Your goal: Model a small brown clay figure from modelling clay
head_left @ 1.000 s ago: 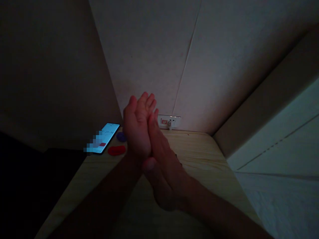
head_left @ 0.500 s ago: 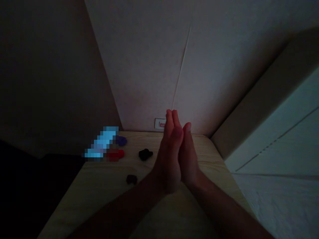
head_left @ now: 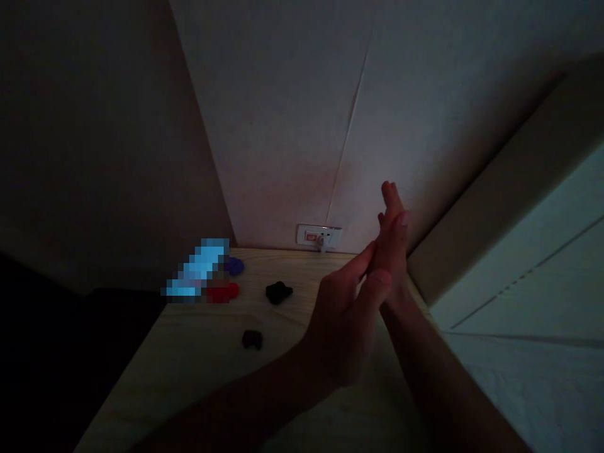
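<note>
In a dim room my two hands are pressed palm to palm above a pale wooden tabletop [head_left: 198, 365]. My left hand [head_left: 342, 314] lies with its fingers stretched out flat against my right hand [head_left: 391, 242], whose fingers point up toward the wall. Neither hand holds anything. Both hover over the right part of the table, close to the corner by the wall socket [head_left: 319, 236].
A lit phone [head_left: 198, 274] lies at the table's far left, with a purple piece [head_left: 234, 265] and a red piece [head_left: 223, 292] beside it. Two small black objects [head_left: 278, 292] [head_left: 251, 339] sit mid-table. A pale bed surface [head_left: 533, 352] lies to the right.
The joined hands have slid from the table's middle to the right, uncovering the black objects. The right hand now sits higher and the left lower along it.
</note>
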A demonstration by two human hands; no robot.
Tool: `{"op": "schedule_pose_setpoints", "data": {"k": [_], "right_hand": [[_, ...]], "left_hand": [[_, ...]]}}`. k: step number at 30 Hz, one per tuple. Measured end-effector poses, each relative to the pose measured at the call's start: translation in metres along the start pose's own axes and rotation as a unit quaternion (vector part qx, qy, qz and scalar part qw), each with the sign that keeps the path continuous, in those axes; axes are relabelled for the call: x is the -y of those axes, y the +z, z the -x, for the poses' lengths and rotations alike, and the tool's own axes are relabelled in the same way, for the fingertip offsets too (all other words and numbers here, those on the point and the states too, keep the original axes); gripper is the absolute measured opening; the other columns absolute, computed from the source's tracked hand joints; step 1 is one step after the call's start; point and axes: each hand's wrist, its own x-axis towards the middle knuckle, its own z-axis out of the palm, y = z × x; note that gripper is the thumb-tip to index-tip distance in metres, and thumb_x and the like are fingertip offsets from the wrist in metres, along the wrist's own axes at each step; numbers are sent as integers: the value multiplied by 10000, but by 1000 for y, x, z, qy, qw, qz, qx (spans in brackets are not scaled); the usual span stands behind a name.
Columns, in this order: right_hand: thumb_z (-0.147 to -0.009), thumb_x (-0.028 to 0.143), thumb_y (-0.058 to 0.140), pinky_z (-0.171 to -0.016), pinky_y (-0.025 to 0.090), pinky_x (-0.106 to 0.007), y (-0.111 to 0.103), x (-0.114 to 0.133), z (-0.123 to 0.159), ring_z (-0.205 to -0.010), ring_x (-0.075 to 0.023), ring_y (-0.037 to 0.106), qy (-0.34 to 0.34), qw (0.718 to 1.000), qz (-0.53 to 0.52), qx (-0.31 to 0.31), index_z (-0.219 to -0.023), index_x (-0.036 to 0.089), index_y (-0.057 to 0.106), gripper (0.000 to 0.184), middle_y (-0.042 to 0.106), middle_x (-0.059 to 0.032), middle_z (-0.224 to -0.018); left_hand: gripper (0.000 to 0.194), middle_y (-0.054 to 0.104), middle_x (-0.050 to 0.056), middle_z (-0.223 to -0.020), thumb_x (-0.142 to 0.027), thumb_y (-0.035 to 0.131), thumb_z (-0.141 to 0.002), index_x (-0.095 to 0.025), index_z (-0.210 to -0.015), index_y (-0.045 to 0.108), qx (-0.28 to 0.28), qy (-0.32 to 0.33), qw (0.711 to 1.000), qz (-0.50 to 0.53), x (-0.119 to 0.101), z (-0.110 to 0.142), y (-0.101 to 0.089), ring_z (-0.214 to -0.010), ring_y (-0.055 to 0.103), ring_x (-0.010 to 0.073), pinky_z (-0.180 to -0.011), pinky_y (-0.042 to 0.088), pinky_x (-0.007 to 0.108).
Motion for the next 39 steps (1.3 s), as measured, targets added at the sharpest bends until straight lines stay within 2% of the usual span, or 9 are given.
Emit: {"op": "schedule_pose_setpoints", "data": {"k": [4,10,16,21,24,27,30,34,39], "right_hand": [[-1071,653,175,-1317,105,-599,-1,16,4,-1663,-262,93,-30,999,31,15,-1625,385,366,645,200,16,-1778],[-1062,667,129,-1328,96,-585,9,34,18,-1665,-251,85,-10,998,4,55,-1655,397,280,669,192,40,-1781],[-1037,729,105,-1356,110,-539,18,64,41,-1665,-240,69,51,987,-83,128,-1681,394,201,733,113,90,-1792],[-1047,719,224,-1372,94,-520,23,93,65,-1661,-233,-8,71,966,-121,215,-1691,435,54,724,13,135,-1788],[-1086,639,202,-1377,73,-509,23,106,71,-1652,-227,-59,48,956,-122,263,-1676,431,-78,686,-64,170,-1768],[-1112,552,240,-1380,95,-514,22,116,71,-1654,-251,-3,17,949,-115,292,-1667,473,-32,622,7,206,-1762],[-1117,512,274,-1374,179,-497,21,121,75,-1653,-258,112,25,950,-115,291,-1680,451,82,599,109,176,-1766],[-1123,356,345,-1355,242,-454,15,125,80,-1638,-244,218,62,949,-79,297,-1701,301,161,608,183,70,-1771],[-1075,321,488,-1303,369,-447,12,127,70,-1584,-271,367,11,951,-88,297,-1660,283,340,604,410,8,-1698]], "left_hand": [[395,656,15,-1500,-310,505,-1032,-254,-1362,716,4,-6,1000,28,-2,-4,0,-1546,427,296,-1301,320,454],[507,605,18,-1555,-549,446,-1040,-296,-1430,651,-9,-31,997,73,11,1,0,-1619,273,295,-1352,200,481],[523,658,37,-1473,-587,370,-1052,-299,-1396,639,-44,-12,994,97,-1,-5,-4,-1601,325,272,-1307,337,448],[621,589,8,-1547,-683,254,-1023,-331,-1368,632,-133,-39,987,84,-24,-16,-15,-1604,320,261,-1240,435,419],[598,546,-24,-1592,-712,287,-1000,-379,-1356,634,-191,-6,980,61,-30,-22,-25,-1616,284,248,-1243,415,404],[522,561,-23,-1584,-627,306,-1025,-373,-1345,631,-230,44,970,62,-35,-28,-33,-1611,296,220,-1284,331,385],[547,520,80,-1621,-485,217,-1067,-228,-1391,574,-266,61,959,76,-42,-34,-39,-1568,387,198,-1303,263,351],[623,520,184,-1606,-507,198,-1042,-130,-1408,534,-283,59,953,93,-49,-39,-48,-1521,466,243,-1274,315,375],[621,602,221,-1515,-547,235,-1015,-122,-1322,567,-273,52,951,132,-49,-42,-60,-1468,535,284,-1254,360,408]]}}
